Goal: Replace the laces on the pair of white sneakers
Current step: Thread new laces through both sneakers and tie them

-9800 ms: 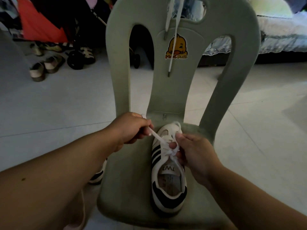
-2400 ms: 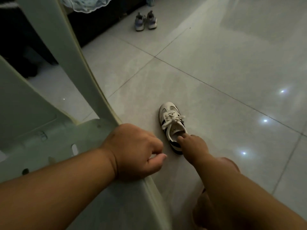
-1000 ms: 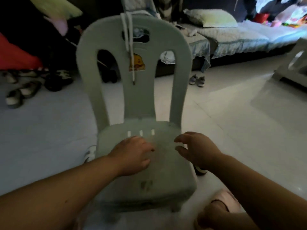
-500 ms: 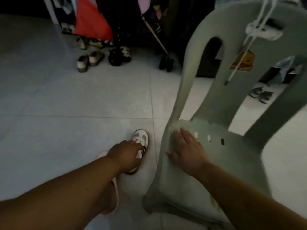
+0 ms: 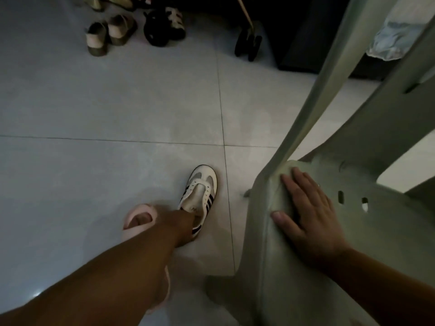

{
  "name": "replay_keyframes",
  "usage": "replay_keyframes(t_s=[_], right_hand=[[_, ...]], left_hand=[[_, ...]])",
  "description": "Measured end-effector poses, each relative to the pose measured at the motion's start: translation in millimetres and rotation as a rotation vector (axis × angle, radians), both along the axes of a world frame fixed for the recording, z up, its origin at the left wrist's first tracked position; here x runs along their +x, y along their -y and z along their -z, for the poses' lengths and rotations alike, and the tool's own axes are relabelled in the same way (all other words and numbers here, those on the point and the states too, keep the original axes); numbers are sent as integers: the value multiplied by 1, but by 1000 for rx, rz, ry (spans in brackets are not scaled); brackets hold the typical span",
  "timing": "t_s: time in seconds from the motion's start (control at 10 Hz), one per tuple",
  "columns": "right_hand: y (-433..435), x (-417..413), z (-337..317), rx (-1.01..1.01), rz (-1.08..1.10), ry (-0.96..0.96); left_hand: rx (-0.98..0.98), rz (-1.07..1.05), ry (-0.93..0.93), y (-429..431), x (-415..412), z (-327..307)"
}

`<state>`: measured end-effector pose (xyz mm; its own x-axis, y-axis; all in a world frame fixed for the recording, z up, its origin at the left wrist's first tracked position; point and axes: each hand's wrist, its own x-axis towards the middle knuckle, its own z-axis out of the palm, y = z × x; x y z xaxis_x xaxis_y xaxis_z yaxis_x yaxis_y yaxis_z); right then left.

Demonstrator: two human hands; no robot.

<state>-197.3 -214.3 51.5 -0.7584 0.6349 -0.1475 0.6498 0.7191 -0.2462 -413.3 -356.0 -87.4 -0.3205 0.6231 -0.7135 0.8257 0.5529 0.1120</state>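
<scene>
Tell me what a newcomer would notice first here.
The unlaced white sneaker with dark stripes lies on the floor, left of the pale green chair, with the left hand at its opening. The right hand rests flat on the chair's seat. A pink slipper, worn on a foot, sits just left of the sneaker.

Floor (image 5: 117, 102): large glazed tiles, smooth, faintly glossy, thin dark grout lines.
Chair (image 5: 376, 243): moulded pale-green plastic, smooth, dull sheen.
Sneaker (image 5: 204, 184): white smooth leather-like upper, dark stripes, matt.
Slipper (image 5: 141, 209): pink soft-looking foam or rubber, matt.
</scene>
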Motion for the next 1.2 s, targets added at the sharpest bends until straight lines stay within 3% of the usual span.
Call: replay_keyframes(t_s=[0.1,0.2,0.3,0.5,0.7,1.0,1.2], right_hand=[[-2,1,3,3,-15,-34],[-3,2,5,-10,-18,-55],[-3,3,5,-19,-16,-62],[-1,0,2,-14,-11,-47],[4,1,-11,-34,-7,0],[21,36,-52,-241,11,83],[35,92,-95,-281,199,-110]], left_hand=[[-81,104,-37,3,-2,23],[-132,68,12,-1,-4,36],[-86,71,30,-8,-4,37],[10,-116,53,-15,-8,-3],[104,-83,-31,-14,-19,-84],[350,132,-304,60,18,-274],[546,250,-288,91,81,-333]])
